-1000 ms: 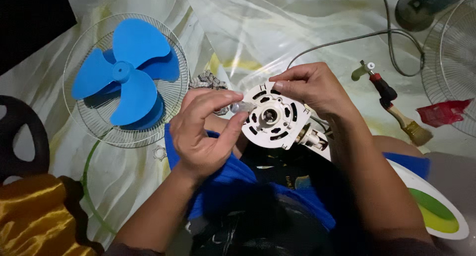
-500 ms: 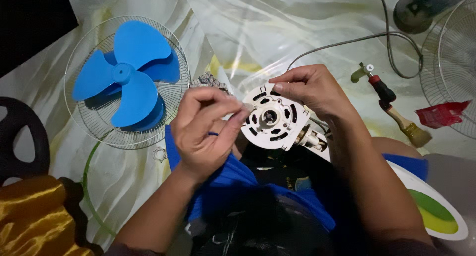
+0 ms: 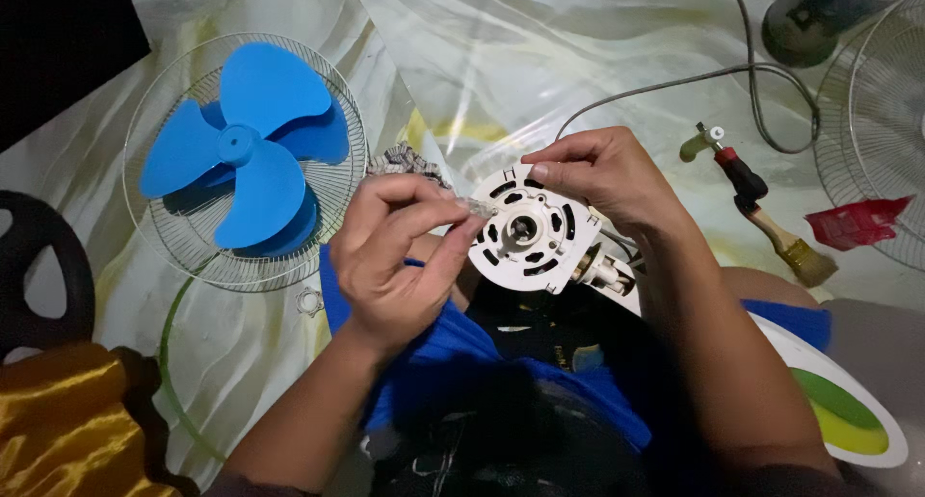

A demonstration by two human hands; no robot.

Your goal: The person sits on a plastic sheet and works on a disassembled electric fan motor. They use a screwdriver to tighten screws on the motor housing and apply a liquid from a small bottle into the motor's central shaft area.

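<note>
The white fan motor housing (image 3: pixel 528 232) is pinched at its rim by the right hand (image 3: pixel 602 179); a small clear tool (image 3: pixel 474 206) is pinched by the left hand (image 3: pixel 395 256).

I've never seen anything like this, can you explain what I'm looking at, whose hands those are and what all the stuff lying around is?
This is one view from a camera worn on a person's head, looking down at their own bare hands. The right hand steadies a round white fan motor housing. The left hand pinches a small clear-handled tool against it. On the pale sheet lie a blue fan blade in a wire guard, a paintbrush, a red-handled screwdriver and a grey cable.
</note>
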